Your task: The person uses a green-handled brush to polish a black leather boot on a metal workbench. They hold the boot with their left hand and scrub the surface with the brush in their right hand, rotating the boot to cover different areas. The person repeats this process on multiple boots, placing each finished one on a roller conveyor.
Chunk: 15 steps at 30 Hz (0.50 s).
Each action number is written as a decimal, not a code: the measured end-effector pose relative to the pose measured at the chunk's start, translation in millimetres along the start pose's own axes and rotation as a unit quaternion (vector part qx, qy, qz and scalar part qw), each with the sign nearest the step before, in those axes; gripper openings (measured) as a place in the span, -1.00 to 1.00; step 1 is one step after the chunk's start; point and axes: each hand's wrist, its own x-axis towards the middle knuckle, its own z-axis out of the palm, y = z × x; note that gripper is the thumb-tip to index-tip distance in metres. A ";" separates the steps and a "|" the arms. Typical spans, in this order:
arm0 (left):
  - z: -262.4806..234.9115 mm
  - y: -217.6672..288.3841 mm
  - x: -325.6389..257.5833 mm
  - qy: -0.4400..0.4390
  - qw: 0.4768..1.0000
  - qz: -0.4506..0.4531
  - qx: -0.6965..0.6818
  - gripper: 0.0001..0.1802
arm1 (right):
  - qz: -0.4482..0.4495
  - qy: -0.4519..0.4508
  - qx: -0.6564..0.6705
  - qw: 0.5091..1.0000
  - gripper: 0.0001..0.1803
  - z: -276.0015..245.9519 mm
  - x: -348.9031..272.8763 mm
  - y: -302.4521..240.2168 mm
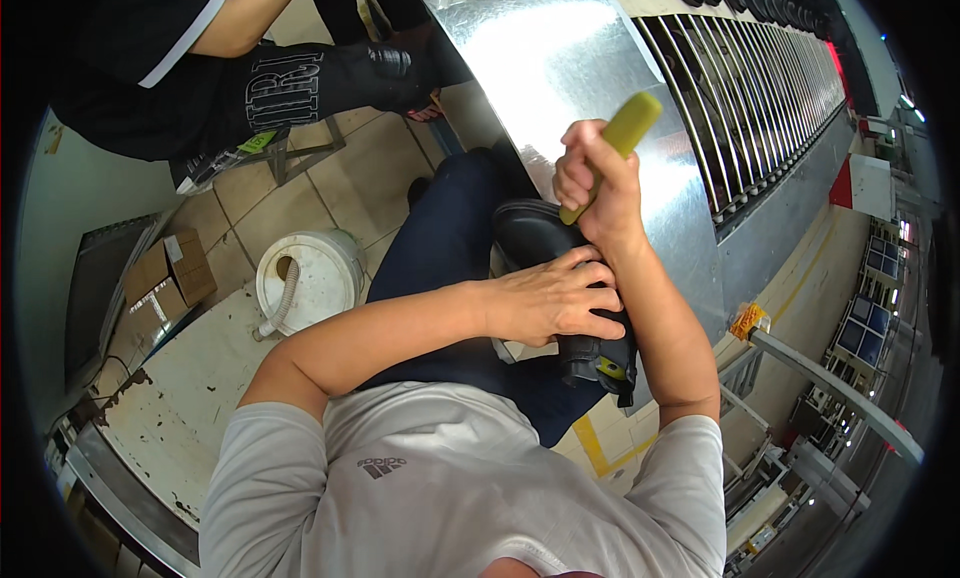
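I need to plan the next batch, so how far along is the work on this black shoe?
Done: the black shoe lies on the person's lap, and nothing shows a finished step. In hand: the left hand presses it down while the right hand grips a yellow-green handled tool against it. Left: the tool's working end is hidden, so progress on the shoe cannot be judged.

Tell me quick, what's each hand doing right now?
Left hand: laid flat, fingers spread, pressing on the black shoe.
Right hand: closed in a fist around the yellow-green tool handle.
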 end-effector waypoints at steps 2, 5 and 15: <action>-7.9 2.2 12.7 -0.024 0.999 0.019 0.017 -0.39 | -0.056 0.021 0.015 0.998 -0.71 -13.4 -2.5 -9.3; -11.3 7.3 42.2 -0.085 0.994 0.069 0.027 -0.49 | -0.181 0.048 0.006 0.982 -0.56 -44.0 -20.3 -47.4; -10.0 -24.2 81.5 -0.200 0.964 0.045 -0.168 0.00 | -0.329 0.295 -0.096 0.892 -0.53 -140.5 -116.8 -50.8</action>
